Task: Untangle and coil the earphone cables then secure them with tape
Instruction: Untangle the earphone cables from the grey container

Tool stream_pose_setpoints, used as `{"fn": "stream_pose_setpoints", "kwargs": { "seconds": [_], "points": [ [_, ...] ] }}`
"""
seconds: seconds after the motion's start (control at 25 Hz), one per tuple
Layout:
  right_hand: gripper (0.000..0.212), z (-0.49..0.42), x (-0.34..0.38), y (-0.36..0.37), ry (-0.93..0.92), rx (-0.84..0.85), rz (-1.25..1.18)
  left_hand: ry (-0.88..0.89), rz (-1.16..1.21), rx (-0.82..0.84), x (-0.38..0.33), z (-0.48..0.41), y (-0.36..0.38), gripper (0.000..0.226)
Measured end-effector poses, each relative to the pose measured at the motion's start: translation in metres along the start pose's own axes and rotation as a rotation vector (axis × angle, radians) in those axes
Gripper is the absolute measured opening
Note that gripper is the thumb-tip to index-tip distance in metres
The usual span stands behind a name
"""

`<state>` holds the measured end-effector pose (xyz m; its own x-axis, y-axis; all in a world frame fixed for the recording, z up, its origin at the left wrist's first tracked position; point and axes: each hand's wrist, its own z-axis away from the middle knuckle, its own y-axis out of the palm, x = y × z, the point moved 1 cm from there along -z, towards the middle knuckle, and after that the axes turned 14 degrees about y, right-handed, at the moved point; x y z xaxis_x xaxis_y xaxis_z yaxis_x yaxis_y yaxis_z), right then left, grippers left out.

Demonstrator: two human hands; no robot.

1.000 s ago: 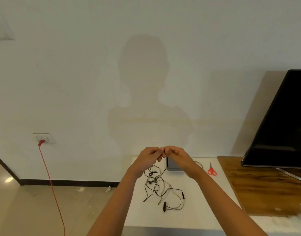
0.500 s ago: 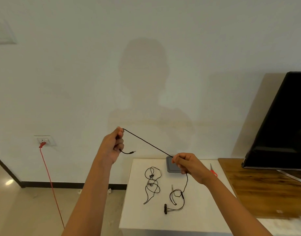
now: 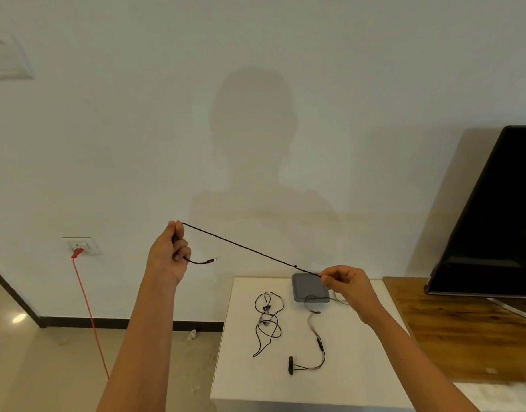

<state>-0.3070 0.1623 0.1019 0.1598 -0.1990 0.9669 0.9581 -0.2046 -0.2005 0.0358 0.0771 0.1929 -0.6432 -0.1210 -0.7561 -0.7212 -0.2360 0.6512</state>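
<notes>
Looks like the left hand (image 3: 169, 254) grips the black earphone cable (image 3: 243, 248) near its jack (image 3: 212, 259), right hand (image 3: 345, 282) pinches it further along, stretched taut above the white worktop (image 3: 359, 352), probably straightening it before coiling.

Black earphone cable (image 3: 249, 248) over white table (image 3: 243, 379); grey pad (image 3: 307, 288) on the table, red cord (image 3: 87, 307) left of it, brown wood-grain counter (image 3: 463, 331) right.
</notes>
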Motion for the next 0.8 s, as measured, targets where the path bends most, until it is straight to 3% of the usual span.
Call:
{"fn": "stream_pose_setpoints", "kwargs": {
  "seconds": [0.24,0.48,0.64,0.8],
  "points": [
    [0.015,0.000,0.000,-0.002,0.003,-0.202,0.136,0.005,0.018,-0.035,-0.002,-0.003,-0.010,0.022],
    [0.025,-0.005,0.001,0.001,0.037,-0.280,0.293,0.030,0.006,-0.061,-0.003,-0.002,-0.011,0.022],
    [0.028,-0.005,0.010,0.007,0.012,-0.255,0.327,0.106,0.144,-0.069,0.011,0.008,-0.001,0.026],
    [0.033,-0.002,0.031,0.024,-0.070,-0.178,0.386,0.114,0.294,0.098,0.041,0.035,0.035,0.039]
  ]
}}
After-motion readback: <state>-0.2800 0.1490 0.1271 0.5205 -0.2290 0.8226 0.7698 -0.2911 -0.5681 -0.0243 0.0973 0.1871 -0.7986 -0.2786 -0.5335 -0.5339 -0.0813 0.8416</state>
